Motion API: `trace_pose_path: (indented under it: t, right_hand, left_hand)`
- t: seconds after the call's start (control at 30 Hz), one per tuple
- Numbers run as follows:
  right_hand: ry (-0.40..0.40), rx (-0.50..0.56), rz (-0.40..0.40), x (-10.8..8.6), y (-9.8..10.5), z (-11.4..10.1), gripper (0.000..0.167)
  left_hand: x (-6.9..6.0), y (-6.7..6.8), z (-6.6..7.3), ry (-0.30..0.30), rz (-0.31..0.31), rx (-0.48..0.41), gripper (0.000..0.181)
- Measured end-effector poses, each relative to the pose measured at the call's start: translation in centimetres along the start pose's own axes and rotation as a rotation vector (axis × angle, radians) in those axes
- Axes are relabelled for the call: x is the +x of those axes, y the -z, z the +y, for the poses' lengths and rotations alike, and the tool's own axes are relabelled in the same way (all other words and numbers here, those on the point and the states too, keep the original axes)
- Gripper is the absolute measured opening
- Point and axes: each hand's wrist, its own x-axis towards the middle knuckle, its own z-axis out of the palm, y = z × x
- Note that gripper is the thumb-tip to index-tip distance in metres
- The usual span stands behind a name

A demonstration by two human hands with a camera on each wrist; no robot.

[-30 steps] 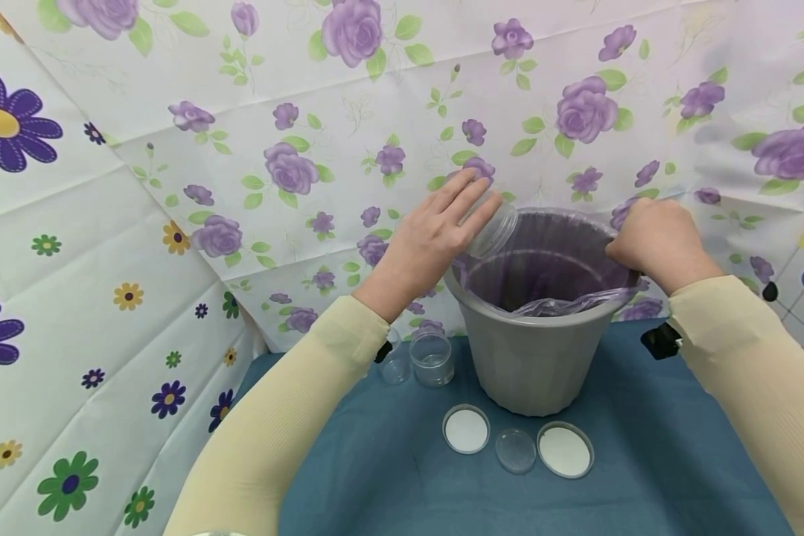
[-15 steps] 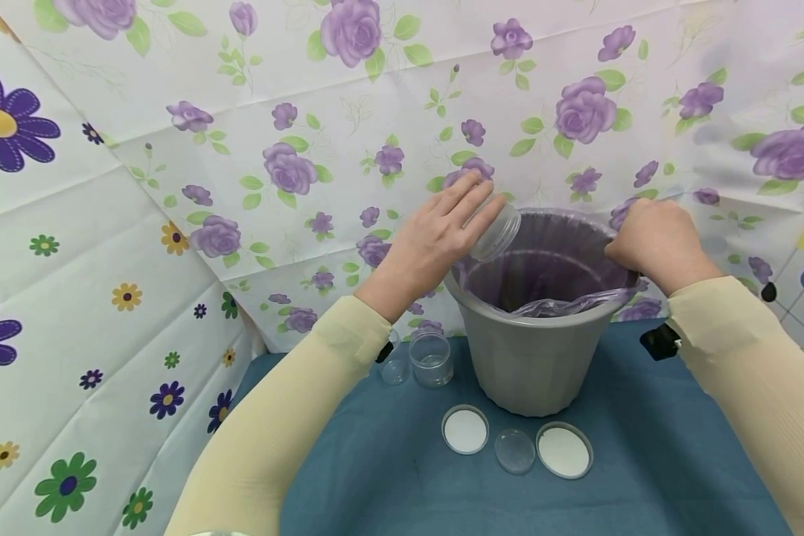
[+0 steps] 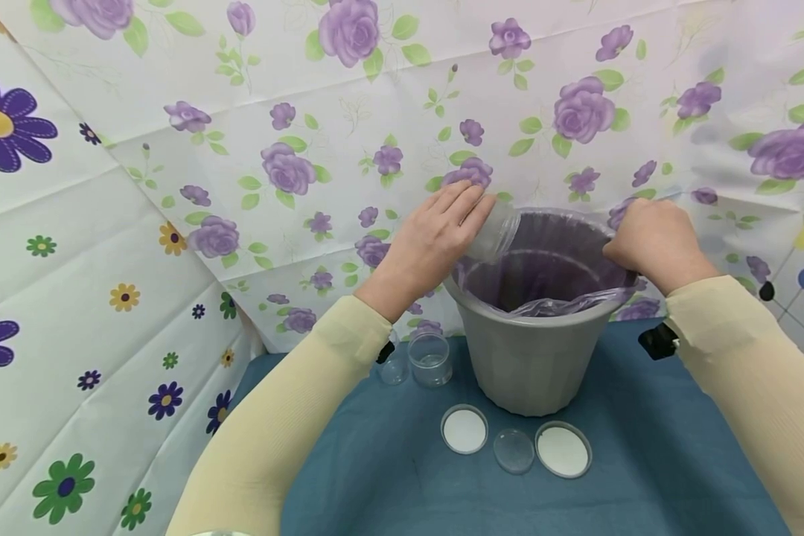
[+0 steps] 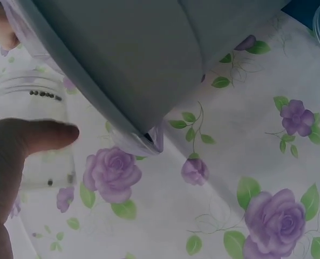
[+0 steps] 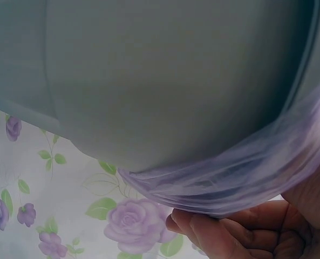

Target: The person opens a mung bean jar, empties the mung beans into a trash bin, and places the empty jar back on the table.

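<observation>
My left hand (image 3: 429, 242) grips a clear plastic jar (image 3: 500, 232), tipped over the left rim of a grey trash bin (image 3: 532, 365). In the left wrist view, several small dark grains (image 4: 45, 95) show in the jar, near its threaded mouth, and a couple lie lower down. The thumb (image 4: 54, 135) presses along its side. At the bin's right rim my right hand (image 3: 659, 242) holds on, with curled fingers. A thin purple bin liner (image 3: 569, 304) lines the bin and folds over the rim; in the right wrist view, its overhang (image 5: 219, 183) lies against my fingers.
Left of the bin stand a clear jar (image 3: 430, 361) and another clear container (image 3: 394, 368), partly behind my left wrist. Before the bin, a clear lid (image 3: 514, 451) lies between two white-centred lids (image 3: 464, 430) (image 3: 563, 450) on the blue cloth (image 3: 402, 484). Flowered sheeting rises behind.
My left hand has turned the jar further over, so its mouth faces more into the bin. My right hand has kept its place on the rim.
</observation>
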Motion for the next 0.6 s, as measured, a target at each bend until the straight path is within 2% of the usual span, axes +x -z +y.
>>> trace_pose_path:
  t: [0.23, 0.43, 0.6]
  right_hand:
    - [0.004, 0.003, 0.001, -0.01, 0.0, 0.01, 0.025]
    - [0.002, 0.007, 0.0, 0.0, -0.03, 0.02, 0.024]
    - [0.005, 0.003, 0.001, -0.02, -0.06, 0.04, 0.025]
  left_hand:
    - [-0.27, 0.01, 0.1, -0.005, -0.02, -0.005, 0.039]
    - [-0.39, 0.0, 0.15, -0.011, -0.003, -0.012, 0.041]
    - [-0.43, 0.04, 0.2, -0.053, 0.016, 0.032, 0.044]
